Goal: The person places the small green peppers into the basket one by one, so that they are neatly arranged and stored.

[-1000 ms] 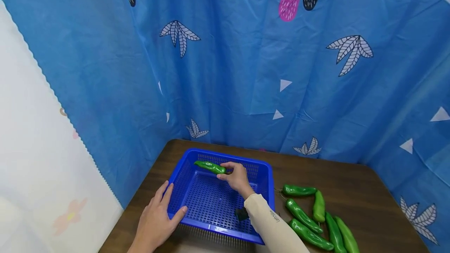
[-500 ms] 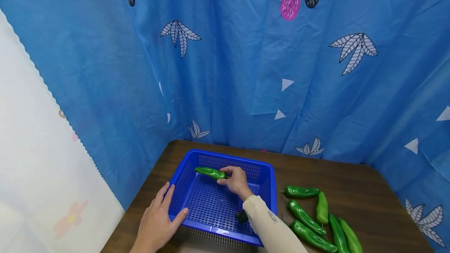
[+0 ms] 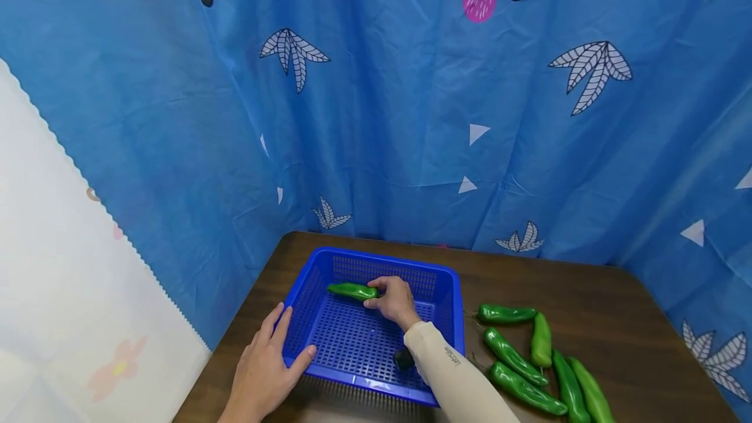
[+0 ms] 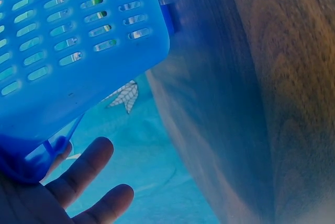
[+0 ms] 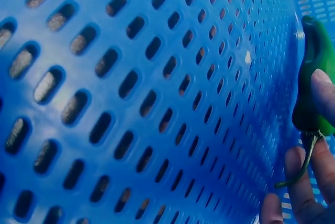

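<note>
In the head view a blue plastic basket (image 3: 388, 257) with slotted walls stands on the brown table. Its near left corner has my left hand (image 3: 261, 367) resting at the rim, fingers straight and spread. The left wrist view shows those fingers (image 4: 86, 169) beside the rim, close to the slotted wall (image 4: 78, 85). Inside the basket, toward the back, my right hand (image 3: 396, 302) pinches a long green chili pepper (image 3: 350, 290) by its stem end. The right wrist view has the same pepper (image 5: 309, 93) low over the basket floor, its curved stem between the fingers.
Several green chili peppers (image 3: 514, 358) lie on the table (image 3: 634, 338) to the right of the basket. A small black object (image 3: 403, 359) shows at the underside of my right forearm. A blue patterned curtain (image 3: 399, 116) hangs behind the table.
My right hand has lowered the green chili pepper toward the basket floor, still pinching it. The left hand stays at the rim. The head view has shifted slightly.
</note>
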`<state>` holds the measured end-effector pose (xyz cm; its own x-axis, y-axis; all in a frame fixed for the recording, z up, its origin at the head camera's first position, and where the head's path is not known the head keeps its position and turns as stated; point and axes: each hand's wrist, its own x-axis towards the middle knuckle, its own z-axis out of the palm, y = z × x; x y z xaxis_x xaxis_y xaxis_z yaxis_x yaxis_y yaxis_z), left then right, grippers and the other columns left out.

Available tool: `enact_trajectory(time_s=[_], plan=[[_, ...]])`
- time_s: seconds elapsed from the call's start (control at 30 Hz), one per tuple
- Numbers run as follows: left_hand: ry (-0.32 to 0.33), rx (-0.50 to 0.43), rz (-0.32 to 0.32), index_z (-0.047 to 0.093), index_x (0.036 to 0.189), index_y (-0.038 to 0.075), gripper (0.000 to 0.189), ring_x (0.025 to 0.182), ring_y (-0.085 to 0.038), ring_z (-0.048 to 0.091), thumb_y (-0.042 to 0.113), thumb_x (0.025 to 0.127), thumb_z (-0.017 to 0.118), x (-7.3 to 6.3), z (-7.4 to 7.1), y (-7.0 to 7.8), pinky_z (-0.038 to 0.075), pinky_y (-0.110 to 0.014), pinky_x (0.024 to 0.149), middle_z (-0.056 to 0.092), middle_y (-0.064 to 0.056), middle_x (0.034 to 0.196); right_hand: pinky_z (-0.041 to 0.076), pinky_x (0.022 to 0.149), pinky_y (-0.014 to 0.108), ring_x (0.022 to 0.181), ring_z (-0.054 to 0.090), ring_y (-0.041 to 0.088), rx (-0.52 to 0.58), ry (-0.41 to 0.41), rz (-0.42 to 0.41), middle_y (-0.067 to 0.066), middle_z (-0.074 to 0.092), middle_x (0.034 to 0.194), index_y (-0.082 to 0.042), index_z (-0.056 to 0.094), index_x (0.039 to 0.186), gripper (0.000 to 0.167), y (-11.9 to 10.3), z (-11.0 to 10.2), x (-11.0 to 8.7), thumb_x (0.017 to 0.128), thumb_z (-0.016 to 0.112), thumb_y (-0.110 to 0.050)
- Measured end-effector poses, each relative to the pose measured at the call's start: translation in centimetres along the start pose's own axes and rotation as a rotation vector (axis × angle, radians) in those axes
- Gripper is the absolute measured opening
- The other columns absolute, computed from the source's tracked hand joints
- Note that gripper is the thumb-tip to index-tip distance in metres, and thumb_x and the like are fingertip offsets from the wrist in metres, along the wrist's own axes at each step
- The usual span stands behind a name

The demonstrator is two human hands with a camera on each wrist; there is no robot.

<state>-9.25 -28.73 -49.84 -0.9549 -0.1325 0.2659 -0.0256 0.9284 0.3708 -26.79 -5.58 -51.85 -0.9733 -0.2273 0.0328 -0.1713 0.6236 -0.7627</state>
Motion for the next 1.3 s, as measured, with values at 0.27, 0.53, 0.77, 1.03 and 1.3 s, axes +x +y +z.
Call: enact_trajectory(time_s=[0.27, 0.53, 0.77, 1.03, 1.3], plan=[[0.012, -0.007, 0.015, 0.044, 0.151, 0.008, 0.089, 0.124, -0.042, 0.058, 0.069, 0.088, 0.061, 0.2, 0.1, 0.0, 0.046, -0.067, 0.092, 0.037, -0.014, 0.158, 0.052, 0.084, 0.042, 0.099, 0.069, 0.022, -0.065, 0.017, 0.028, -0.001, 0.077, 0.105, -0.021, 0.079, 0.105, 0.039, -0.4, -0.1, -0.2, 0.069, 0.093, -0.020], [0.001, -0.014, -0.017, 0.046, 0.150, 0.008, 0.088, 0.125, -0.043, 0.058, 0.066, 0.086, 0.065, -0.5, 0.5, 0.2, 0.047, -0.066, 0.091, 0.040, -0.013, 0.156, 0.051, 0.079, 0.043, 0.094, 0.068, 0.022, -0.077, 0.025, 0.032, 0.000, 0.077, 0.100, -0.019, 0.079, 0.105, 0.039, 0.0, 0.1, -1.5, 0.069, 0.093, -0.020], [0.034, -0.077, -0.011, 0.048, 0.148, 0.005, 0.087, 0.120, -0.043, 0.062, 0.060, 0.085, 0.071, -0.4, 0.6, 0.2, 0.052, -0.060, 0.088, 0.041, -0.014, 0.154, 0.052, 0.082, 0.043, 0.098, 0.069, 0.022, -0.092, 0.026, 0.037, -0.002, 0.077, 0.101, -0.021, 0.079, 0.108, 0.049, -0.1, -0.3, -1.2, 0.063, 0.096, -0.022], [0.023, -0.142, -0.025, 0.044, 0.150, 0.005, 0.089, 0.128, -0.045, 0.056, 0.062, 0.086, 0.069, 0.1, 0.7, 0.3, 0.051, -0.060, 0.091, 0.036, -0.014, 0.157, 0.053, 0.086, 0.045, 0.100, 0.069, 0.025, -0.101, 0.015, 0.012, 0.002, 0.077, 0.102, -0.017, 0.077, 0.111, 0.054, -0.4, -1.6, -1.1, 0.061, 0.097, -0.020], [0.002, -0.098, -0.044, 0.045, 0.150, 0.006, 0.090, 0.123, -0.044, 0.059, 0.066, 0.086, 0.066, 0.0, 0.7, 0.3, 0.050, -0.062, 0.091, 0.037, -0.015, 0.156, 0.053, 0.086, 0.045, 0.105, 0.068, 0.027, -0.088, 0.050, 0.017, 0.003, 0.076, 0.106, -0.020, 0.078, 0.108, 0.050, -0.1, -2.6, -1.6, 0.062, 0.096, -0.024]])
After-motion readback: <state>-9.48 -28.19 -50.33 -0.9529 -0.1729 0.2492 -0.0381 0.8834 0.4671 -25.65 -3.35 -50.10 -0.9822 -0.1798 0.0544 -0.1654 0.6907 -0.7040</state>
